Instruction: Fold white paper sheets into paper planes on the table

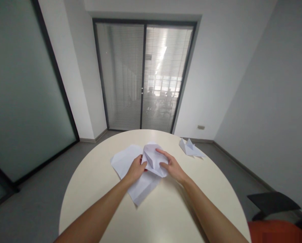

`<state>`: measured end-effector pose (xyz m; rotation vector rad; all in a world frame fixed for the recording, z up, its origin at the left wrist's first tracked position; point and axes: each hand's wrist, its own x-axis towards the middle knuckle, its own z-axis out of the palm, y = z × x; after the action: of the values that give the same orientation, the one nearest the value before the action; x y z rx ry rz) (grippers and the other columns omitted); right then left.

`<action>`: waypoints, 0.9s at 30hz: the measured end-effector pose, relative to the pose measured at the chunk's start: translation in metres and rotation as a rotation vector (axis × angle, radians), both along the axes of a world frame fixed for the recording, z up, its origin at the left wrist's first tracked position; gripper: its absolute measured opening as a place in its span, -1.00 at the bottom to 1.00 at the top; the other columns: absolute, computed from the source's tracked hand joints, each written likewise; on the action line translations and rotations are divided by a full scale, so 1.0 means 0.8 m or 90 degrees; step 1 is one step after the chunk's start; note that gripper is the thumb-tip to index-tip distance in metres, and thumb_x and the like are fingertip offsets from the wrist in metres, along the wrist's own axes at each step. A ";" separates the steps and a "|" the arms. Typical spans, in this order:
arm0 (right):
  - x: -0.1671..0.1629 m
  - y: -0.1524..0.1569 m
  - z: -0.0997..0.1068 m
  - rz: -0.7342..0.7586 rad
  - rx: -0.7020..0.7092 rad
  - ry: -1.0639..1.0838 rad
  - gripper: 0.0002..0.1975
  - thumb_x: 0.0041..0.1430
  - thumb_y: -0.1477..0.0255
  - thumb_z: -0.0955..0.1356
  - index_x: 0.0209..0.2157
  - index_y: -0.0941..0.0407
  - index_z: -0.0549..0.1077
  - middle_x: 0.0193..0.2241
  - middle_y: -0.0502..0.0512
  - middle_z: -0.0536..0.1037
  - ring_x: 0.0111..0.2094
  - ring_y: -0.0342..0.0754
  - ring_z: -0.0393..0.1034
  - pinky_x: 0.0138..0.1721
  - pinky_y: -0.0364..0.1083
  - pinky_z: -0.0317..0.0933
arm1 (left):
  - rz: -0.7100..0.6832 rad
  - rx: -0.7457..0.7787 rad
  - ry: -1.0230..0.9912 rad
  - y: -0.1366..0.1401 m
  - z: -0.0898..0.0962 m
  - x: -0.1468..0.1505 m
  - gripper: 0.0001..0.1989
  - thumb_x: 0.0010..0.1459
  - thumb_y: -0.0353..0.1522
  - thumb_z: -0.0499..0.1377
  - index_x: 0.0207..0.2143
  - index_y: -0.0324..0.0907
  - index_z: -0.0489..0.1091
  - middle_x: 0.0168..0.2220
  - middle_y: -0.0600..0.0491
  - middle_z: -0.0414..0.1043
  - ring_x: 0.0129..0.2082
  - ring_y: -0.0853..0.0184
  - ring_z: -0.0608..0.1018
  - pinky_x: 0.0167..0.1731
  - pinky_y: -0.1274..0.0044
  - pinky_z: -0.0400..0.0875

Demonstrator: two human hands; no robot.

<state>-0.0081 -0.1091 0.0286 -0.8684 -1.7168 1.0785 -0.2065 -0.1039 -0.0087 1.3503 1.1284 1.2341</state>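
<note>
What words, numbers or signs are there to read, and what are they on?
None that I can read.
Folded paper: no writing shows.
Sheet underneath: no writing shows.
Folded paper shape at the table's far right: no writing shows.
Wall plate: too blurred to tell.

Over the round tabletop (90,189), the person's left hand (136,169) and right hand (175,167) were uncovered, with slim fingers (165,153) and narrow wrists (184,180). The left forearm (97,216) and right forearm (205,209) were bare too, smooth in outline, and looked broader toward the tabletop's near side. Details of the fingernails were too small to make out.
</note>
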 end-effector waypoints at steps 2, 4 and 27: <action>0.000 0.000 -0.001 -0.014 0.009 0.009 -0.32 -0.06 0.57 0.32 0.18 0.03 0.37 0.23 0.09 0.35 0.17 0.10 0.28 0.15 0.05 0.19 | 0.004 0.018 -0.018 0.001 -0.002 0.001 -0.74 0.07 -0.47 0.17 -0.13 -0.23 0.38 -0.16 -0.13 0.50 -0.26 0.21 0.59 -0.31 0.41 0.52; -0.001 0.002 -0.005 -0.026 0.017 0.010 -0.31 -0.08 0.58 0.32 0.17 0.04 0.38 0.22 0.10 0.36 0.16 0.10 0.29 0.14 0.05 0.20 | 0.029 0.085 -0.035 0.002 -0.003 0.001 -0.59 0.02 -0.53 0.19 -0.03 -0.20 0.34 -0.06 -0.13 0.48 -0.12 0.22 0.57 -0.15 0.41 0.49; -0.013 0.005 -0.017 -0.071 0.054 -0.059 -0.65 0.11 0.23 0.41 -0.10 0.10 0.53 -0.22 0.09 0.58 -0.35 -0.05 0.41 -0.33 -0.09 0.26 | 0.221 0.200 0.216 -0.007 0.032 -0.034 -0.77 0.16 -0.19 0.19 -0.40 -0.15 0.49 -0.37 0.00 0.57 -0.33 0.24 0.57 -0.28 0.50 0.36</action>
<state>-0.0182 -0.1051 0.0150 -0.9622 -1.7556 0.8979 -0.2337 -0.1096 0.0167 1.6952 1.5006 1.5170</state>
